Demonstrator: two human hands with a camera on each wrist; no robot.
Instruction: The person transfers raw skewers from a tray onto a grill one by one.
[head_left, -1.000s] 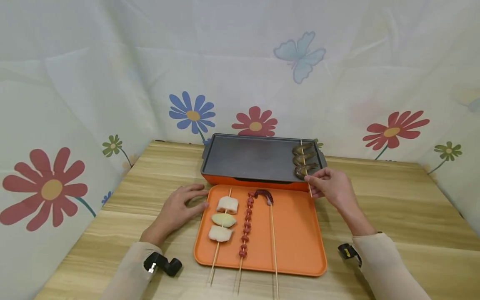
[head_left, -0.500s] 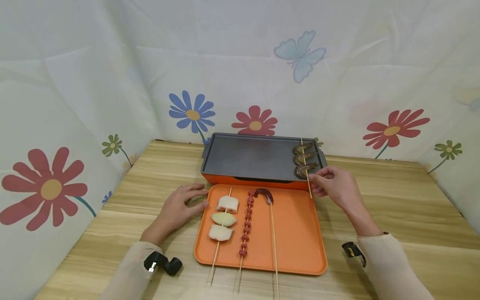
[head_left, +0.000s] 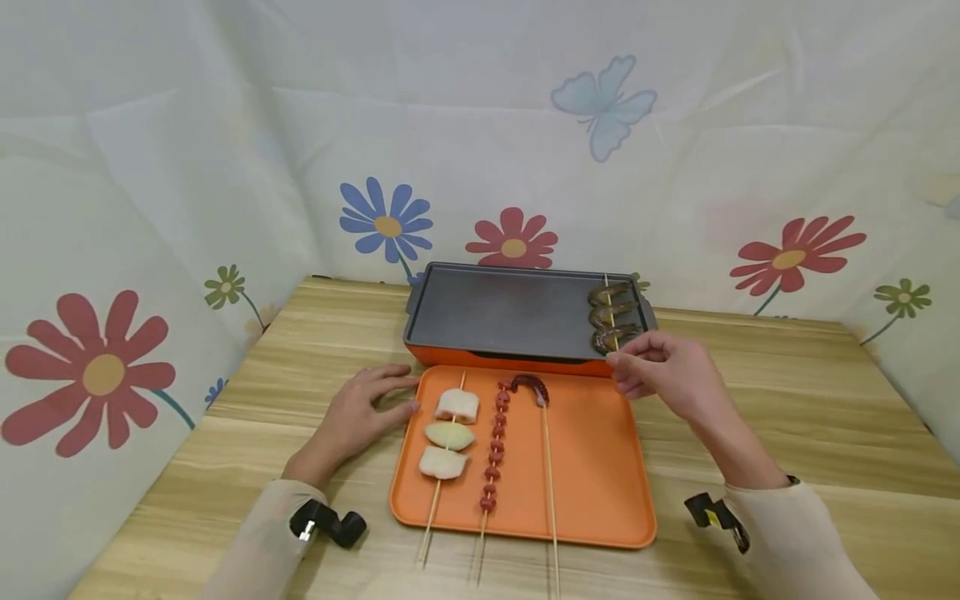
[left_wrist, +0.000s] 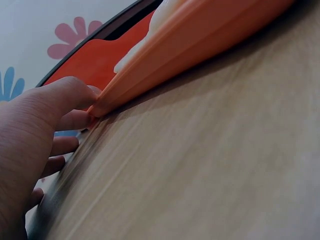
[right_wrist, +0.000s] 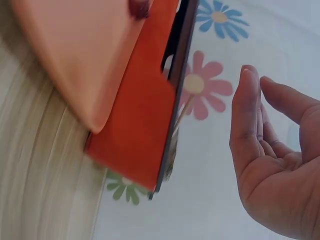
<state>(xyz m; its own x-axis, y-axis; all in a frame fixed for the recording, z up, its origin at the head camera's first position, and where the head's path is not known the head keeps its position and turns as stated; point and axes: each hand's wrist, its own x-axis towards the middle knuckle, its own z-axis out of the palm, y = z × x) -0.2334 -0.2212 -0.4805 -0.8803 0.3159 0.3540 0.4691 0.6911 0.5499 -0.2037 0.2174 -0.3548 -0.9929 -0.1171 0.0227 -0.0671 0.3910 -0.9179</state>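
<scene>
On the right end of the dark griddle (head_left: 510, 312) lies a skewer of several shrimp (head_left: 611, 317). My right hand (head_left: 667, 375) is just in front of it. In the right wrist view, thumb and index fingertips nearly meet with nothing between them, and the skewer's stick (right_wrist: 184, 114) stands apart from the hand. My left hand (head_left: 363, 412) rests at the left edge of the orange tray (head_left: 600, 467), thumb and index finger touching its rim. On the tray lie a skewer of white and pale-yellow pieces (head_left: 450, 436), a skewer of small red pieces (head_left: 497, 446) and a dark-red tentacle skewer (head_left: 531, 387).
The griddle's orange base (head_left: 480, 360) stands right behind the tray on a wooden table (head_left: 787, 400). A flowered cloth (head_left: 450, 100) hangs behind. The sticks of the tray's skewers stick out past its front edge.
My right hand has let go of the shrimp skewer's stick and lifted slightly off it. The shrimp skewer stays on the griddle. The left hand holds its place.
</scene>
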